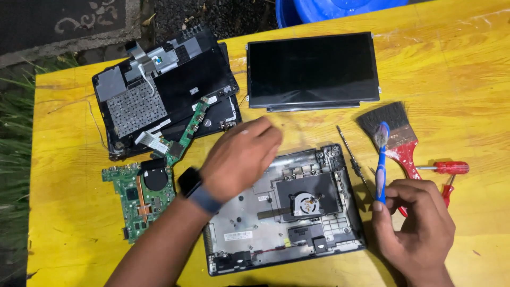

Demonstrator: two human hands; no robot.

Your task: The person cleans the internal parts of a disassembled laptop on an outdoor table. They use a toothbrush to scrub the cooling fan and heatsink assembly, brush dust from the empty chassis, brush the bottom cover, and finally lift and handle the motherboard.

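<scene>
Toothbrush of blue plastic with frayed whitish bristles (381,159) stands nearly upright, its lower handle pinched in the closed fingers of the right hand (417,226), the bristled head rising above the knuckles in front of a wide red-handled paintbrush with dark bristles (396,135). Just left lies the opened grey-and-black laptop base shell with its small round fan (289,212); the left hand (241,157), a dark watch at its wrist, rests flat with loose fingers over the shell's upper left corner, gripping nothing. A thin metal screwdriver shaft (350,157) lies between shell and toothbrush. Bare yellow wooden table (467,64) spreads open to the right, while a green circuit board (141,194) and a detached dark screen panel (313,69) crowd the left and top.
</scene>
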